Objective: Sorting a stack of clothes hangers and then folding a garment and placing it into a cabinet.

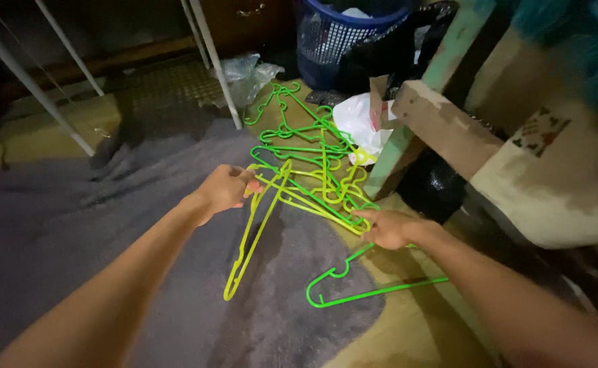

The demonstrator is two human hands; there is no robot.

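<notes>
Grey rug (53, 218), left hand (225, 189) gripping yellow hanger (248, 242), lengthwise toward viewer

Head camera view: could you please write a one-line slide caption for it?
Left hand grips a yellow hanger; right hand touches a tangled hanger pile on a grey rug.

Both bare arms stretch forward from the bottom of the view. The left hand (227, 189) is curled in a closed grip. The right hand (389, 228) points its fingers left, partly bent.
</notes>
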